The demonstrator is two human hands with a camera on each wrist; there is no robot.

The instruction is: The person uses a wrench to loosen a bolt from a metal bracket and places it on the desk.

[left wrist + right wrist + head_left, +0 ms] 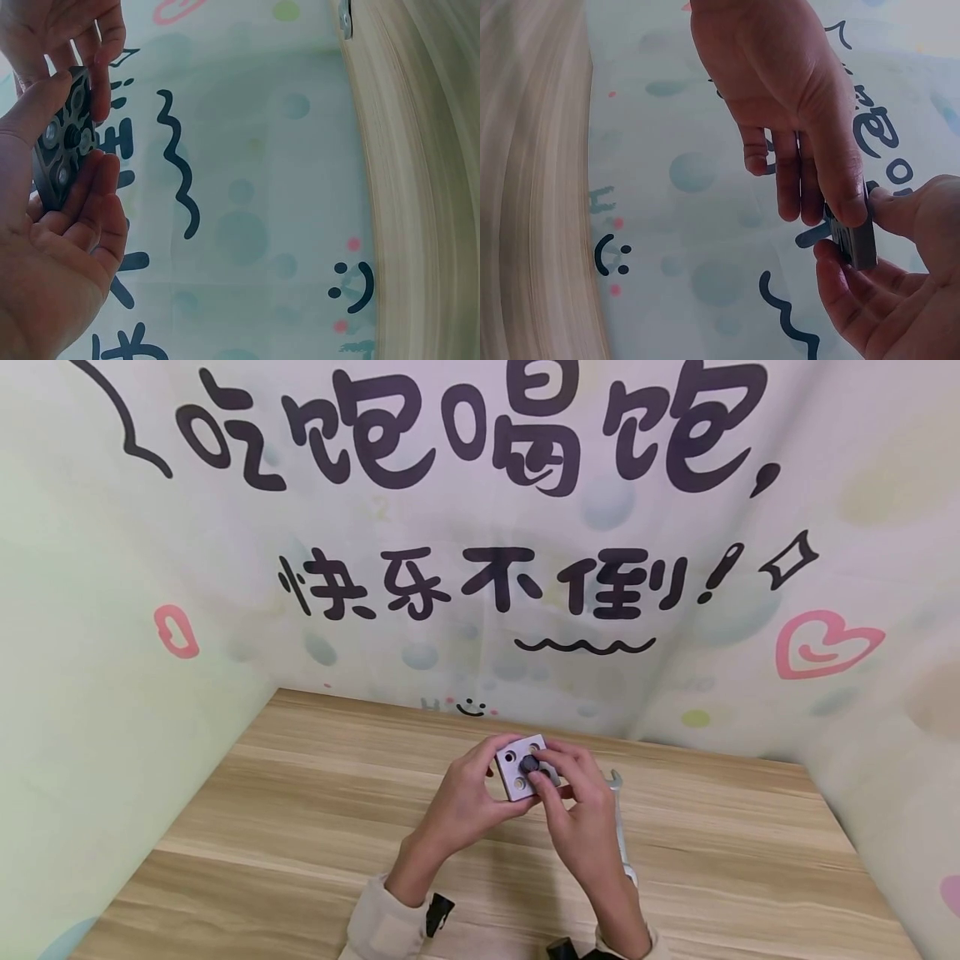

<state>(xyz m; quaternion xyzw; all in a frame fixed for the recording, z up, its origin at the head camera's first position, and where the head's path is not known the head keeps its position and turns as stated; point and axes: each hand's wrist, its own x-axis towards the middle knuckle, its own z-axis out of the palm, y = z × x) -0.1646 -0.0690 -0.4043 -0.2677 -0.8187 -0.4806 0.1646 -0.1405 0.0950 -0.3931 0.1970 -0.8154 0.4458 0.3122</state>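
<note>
My left hand point(468, 789) grips a square grey metal plate point(517, 769) by its edges, above the table. The plate has round holes near its corners. At its middle sits a dark round knob or bolt head point(529, 763), pinched between the thumb and fingers of my right hand point(588, 810). The left wrist view shows the plate point(54, 161) from its other face, with recessed grooves and a dark round centre. In the right wrist view the plate point(863, 244) appears edge-on between both hands, and the knob is mostly hidden.
A metal wrench point(621, 835) lies on the wooden table point(300, 810), just right of my right forearm and partly behind it. A printed cloth wall point(480, 677) rises along the table's back edge. Black wrist devices point(439, 913) sit at both sleeves.
</note>
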